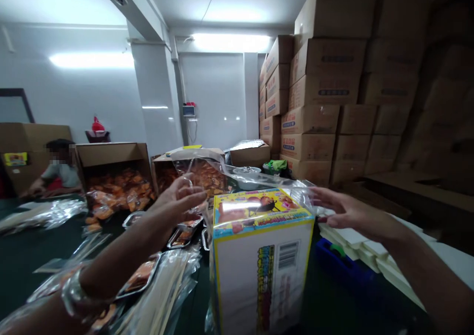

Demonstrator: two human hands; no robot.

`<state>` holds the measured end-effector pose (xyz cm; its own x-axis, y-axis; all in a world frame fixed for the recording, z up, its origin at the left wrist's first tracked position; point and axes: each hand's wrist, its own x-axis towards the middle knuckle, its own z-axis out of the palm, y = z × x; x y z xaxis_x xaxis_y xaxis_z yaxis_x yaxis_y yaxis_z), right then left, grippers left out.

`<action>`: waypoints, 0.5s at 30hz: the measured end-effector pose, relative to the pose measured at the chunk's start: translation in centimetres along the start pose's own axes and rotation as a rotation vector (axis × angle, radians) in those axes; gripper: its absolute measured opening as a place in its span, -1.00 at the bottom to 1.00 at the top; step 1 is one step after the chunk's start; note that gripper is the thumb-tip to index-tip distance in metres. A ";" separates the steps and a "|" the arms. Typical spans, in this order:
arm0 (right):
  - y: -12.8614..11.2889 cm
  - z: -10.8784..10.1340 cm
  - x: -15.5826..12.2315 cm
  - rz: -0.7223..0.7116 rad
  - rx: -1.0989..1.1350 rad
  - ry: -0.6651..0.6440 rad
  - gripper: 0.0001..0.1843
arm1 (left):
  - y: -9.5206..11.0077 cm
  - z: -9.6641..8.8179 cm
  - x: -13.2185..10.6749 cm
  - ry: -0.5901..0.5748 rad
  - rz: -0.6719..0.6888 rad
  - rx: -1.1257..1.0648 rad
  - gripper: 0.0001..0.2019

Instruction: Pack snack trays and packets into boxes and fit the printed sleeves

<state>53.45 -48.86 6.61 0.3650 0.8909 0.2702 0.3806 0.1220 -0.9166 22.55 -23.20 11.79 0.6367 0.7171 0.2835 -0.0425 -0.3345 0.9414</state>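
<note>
A carton with a yellow printed top (pixel 261 209) and a white side with a barcode stands upright in front of me. Clear plastic film of a bag (pixel 255 177) surrounds it, the loose mouth rising above the top and stretching between my hands. My left hand (pixel 181 196) is at the film's left edge, fingers curled, a bangle on the wrist. On the other side, my right hand (pixel 346 211) has its fingertips on the film by the carton's top right corner. Film and fingers overlap, so the exact grip is partly hidden.
Foil trays of orange food (pixel 142 275) and bundled wooden sticks (pixel 166 280) lie left. A blue tape dispenser (pixel 342 261) and white card stacks (pixel 374 246) lie right. Open boxes of orange packets (pixel 118 187) stand behind; a person (pixel 61 169) sits far left. Stacked cartons (pixel 311 120) rise right.
</note>
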 end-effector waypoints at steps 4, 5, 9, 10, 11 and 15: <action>-0.3 2.5 2.0 0.024 -0.221 0.192 -0.21 | -1.1 1.8 -1.3 -0.080 -0.086 0.068 -0.22; -0.9 3.1 3.2 0.012 -0.336 0.244 -0.34 | -1.1 2.3 -1.2 -0.084 -0.086 0.101 -0.26; -2.8 4.1 6.5 -0.061 -0.542 0.300 -0.84 | -0.2 3.0 -0.2 -0.103 -0.079 0.119 -0.68; -3.2 3.9 6.6 -0.079 -0.540 0.314 -0.84 | 0.3 2.7 0.1 -0.095 -0.057 0.083 -0.75; -3.6 3.6 6.6 -0.098 -0.543 0.333 -0.83 | 0.9 2.2 0.5 -0.073 -0.036 0.044 -0.78; -5.4 1.3 5.8 -0.148 -0.555 0.387 -0.80 | 3.0 -0.2 2.0 0.006 0.010 -0.043 -0.76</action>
<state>52.37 -43.76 12.77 0.5138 0.6493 0.5608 0.7903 -0.1038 -0.6038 23.54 -22.63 15.18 0.6318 0.7173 0.2939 -0.0821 -0.3151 0.9455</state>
